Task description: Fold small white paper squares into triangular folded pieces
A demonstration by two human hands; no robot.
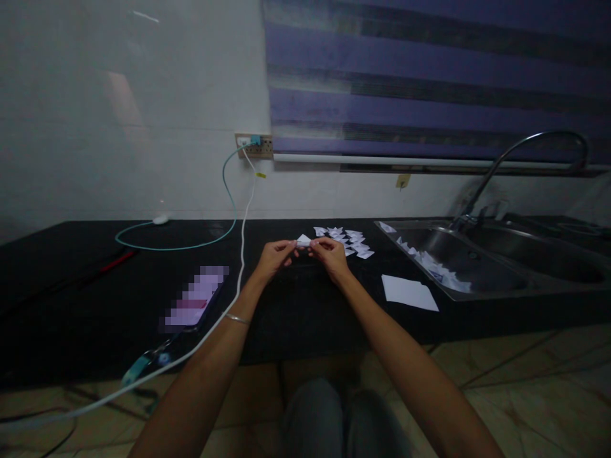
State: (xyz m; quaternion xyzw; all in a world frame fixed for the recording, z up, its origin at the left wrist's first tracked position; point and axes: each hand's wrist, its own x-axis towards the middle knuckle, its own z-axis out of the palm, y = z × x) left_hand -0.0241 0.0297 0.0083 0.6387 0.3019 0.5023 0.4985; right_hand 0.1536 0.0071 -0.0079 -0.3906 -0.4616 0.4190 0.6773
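Both hands meet over the black counter (95,280), pinching a small folded white paper piece (303,240) between them. My left hand (275,256) grips its left end with closed fingers, and my right hand (329,254) grips its right end the same way. Just behind and to the right lies a cluster of several small folded white papers (346,240). A flat white paper sheet (408,292) lies on the counter right of my right hand.
A steel sink (496,280) with a curved tap (525,149) sits at right, with paper scraps (439,270) in its near basin. A phone (195,299) lies left of my arm. White and teal cables (229,216) run from a wall socket (254,145).
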